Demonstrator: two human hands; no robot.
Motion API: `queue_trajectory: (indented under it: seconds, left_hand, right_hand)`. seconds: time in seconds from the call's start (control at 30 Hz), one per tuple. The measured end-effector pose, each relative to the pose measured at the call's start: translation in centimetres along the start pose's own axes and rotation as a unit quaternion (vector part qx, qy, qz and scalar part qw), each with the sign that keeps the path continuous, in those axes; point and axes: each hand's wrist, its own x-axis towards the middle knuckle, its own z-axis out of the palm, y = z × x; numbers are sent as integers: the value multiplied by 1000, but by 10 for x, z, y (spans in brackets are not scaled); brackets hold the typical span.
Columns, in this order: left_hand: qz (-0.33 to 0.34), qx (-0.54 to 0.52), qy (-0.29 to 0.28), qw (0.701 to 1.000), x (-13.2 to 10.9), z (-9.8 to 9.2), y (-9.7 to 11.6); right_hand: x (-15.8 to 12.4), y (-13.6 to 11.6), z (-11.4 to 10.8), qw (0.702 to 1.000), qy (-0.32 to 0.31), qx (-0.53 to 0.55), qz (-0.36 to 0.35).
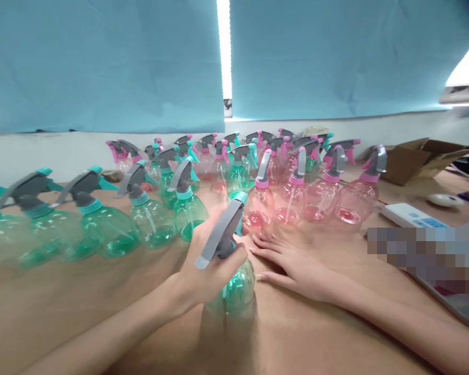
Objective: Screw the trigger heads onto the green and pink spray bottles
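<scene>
My left hand (205,260) is wrapped round the neck of a clear green spray bottle (238,291) with a grey and turquoise trigger head. That bottle stands upright or nearly so, close in front of me; its base meets a shadow on the table. My right hand (297,265) lies palm down on the wooden table (316,338), fingers stretched out and apart, just right of the bottle and not holding anything. Beyond its fingertips is a pink spray bottle (260,205), first in a short row of pink ones. A green spray bottle (189,213) stands behind my left hand.
A row of green spray bottles (109,232) runs off to the left. More pink and green bottles crowd the back by the wall. To the right are an open cardboard box (408,161), a white computer mouse (445,200) and a white device (414,214). Blue cloth (101,62) hangs behind.
</scene>
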Motion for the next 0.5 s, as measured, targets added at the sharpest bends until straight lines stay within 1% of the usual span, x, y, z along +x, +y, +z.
queue_trajectory:
  seconds: [0.23, 0.5]
  left_hand:
    - [-11, 15, 3, 1000, -3, 4, 1]
    - [2, 17, -5, 1000, -4, 3, -5]
  right_hand:
    - [0, -2, -2, 1000, -2, -2, 4]
    - [0, -3, -2, 1000, -7, 2, 7]
